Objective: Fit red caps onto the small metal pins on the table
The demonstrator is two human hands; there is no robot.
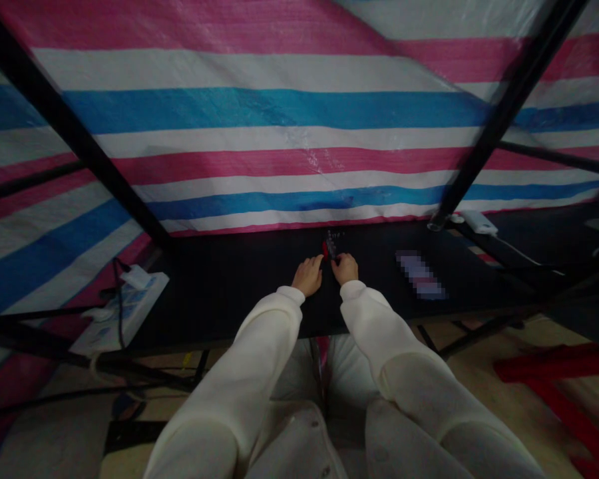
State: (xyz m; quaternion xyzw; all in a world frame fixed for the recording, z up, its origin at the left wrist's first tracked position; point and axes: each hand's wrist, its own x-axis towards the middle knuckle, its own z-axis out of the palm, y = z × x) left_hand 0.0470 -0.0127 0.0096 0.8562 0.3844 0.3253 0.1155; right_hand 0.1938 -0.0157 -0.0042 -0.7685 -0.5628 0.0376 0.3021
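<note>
Small red piece point(325, 249), narrow, slightly curved, long axis running roughly away from the person; flat on the black tabletop point(239, 286) or slightly raised, can't tell. Near end sits at the left hand's point(308, 275) fingertips, contact likely but blurred. Dark grey piece point(331, 246) just to its right, elongated, bumpy edge with pale specks, leaning a bit left at the far end; near end close to the right hand's point(345, 269) fingertips. Joined to red or merely beside it: unclear. Tiny pale bits point(337, 234) by its far end, too small to identify.
</note>
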